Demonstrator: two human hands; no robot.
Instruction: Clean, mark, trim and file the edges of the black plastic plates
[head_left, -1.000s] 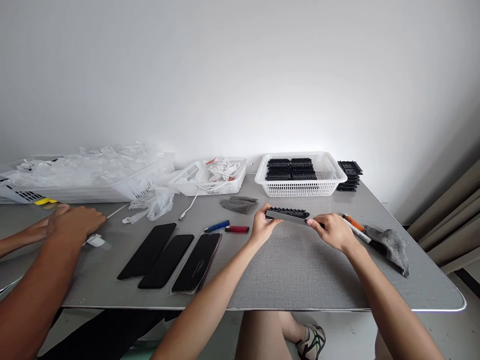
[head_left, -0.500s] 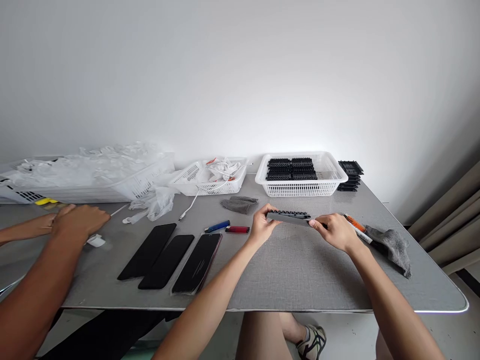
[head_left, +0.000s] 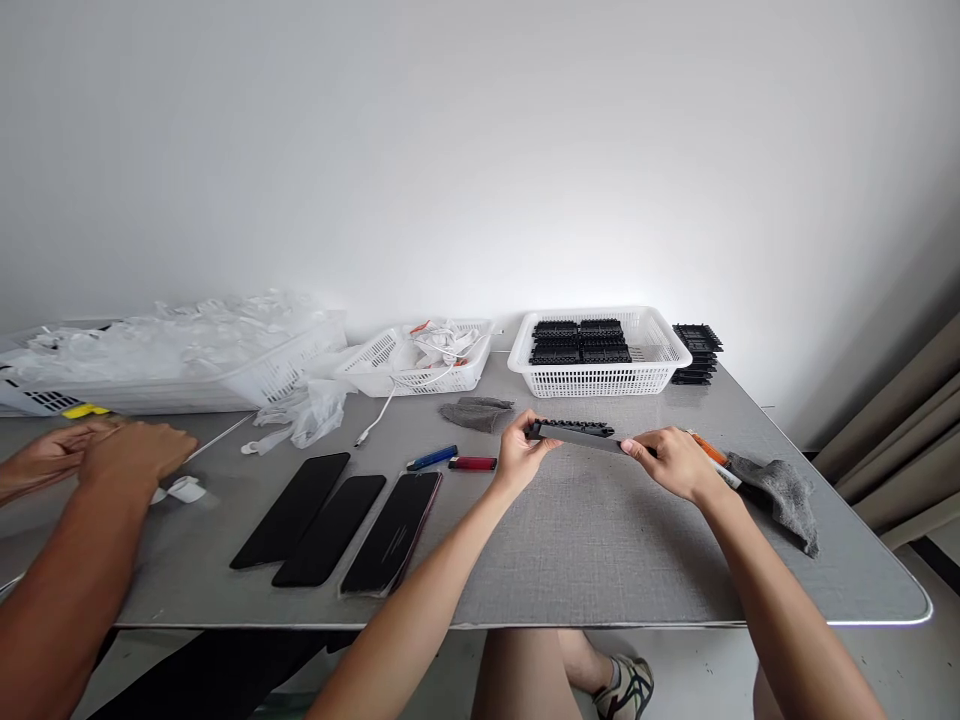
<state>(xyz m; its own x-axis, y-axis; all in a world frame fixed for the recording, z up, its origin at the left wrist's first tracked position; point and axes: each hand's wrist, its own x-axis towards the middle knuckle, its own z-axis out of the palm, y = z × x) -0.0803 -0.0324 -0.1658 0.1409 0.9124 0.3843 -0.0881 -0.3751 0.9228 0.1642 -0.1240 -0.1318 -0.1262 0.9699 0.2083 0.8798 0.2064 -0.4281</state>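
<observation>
Above the table, my left hand [head_left: 519,450] is closed around the left end of a black plastic part [head_left: 592,427] with a toothed upper edge. My right hand [head_left: 671,460] pinches the right end of a flat grey strip [head_left: 583,438], which runs along the near side of the black part. Whether strip and part are joined cannot be made out. Similar black plastic parts lie in rows in a white basket [head_left: 600,380] behind my hands, and a stack of black parts [head_left: 696,355] stands to the basket's right.
Grey cloths [head_left: 476,412] [head_left: 780,495] and an orange-and-white marker [head_left: 709,450] lie around my hands. Blue [head_left: 433,458] and red lighters [head_left: 472,463] sit near several phones [head_left: 391,530]. A co-worker's hands [head_left: 131,455] work at left before baskets of plastic bags [head_left: 187,340].
The grey strip now slants down more steeply to the right against the black part. My hands have barely moved. The co-worker's hands have shifted left.
</observation>
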